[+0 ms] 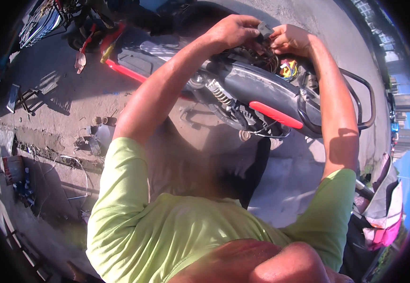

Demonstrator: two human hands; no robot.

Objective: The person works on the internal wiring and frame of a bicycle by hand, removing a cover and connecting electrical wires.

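Note:
My left hand [237, 34] is closed on a small dark grey box-shaped part [264, 31], gripped between thumb and fingers. Close against the part's right side, my right hand [291, 39] has its fingers curled in a pinch; what lies between them is too small to make out. Both hands are above the opened body of an electric scooter [257, 78]. Below them, loose dark wires [273, 63] come out of the opening. A bundle of yellow and coloured wiring [288, 69] lies just under my right hand.
The scooter has a black rear rack [366, 99], a red side strip [276, 114] and a spring shock absorber [220, 93]. Metal parts [96, 137] and a small stand [23, 99] are on the ground at left. A pink and grey cloth [383, 212] hangs at right.

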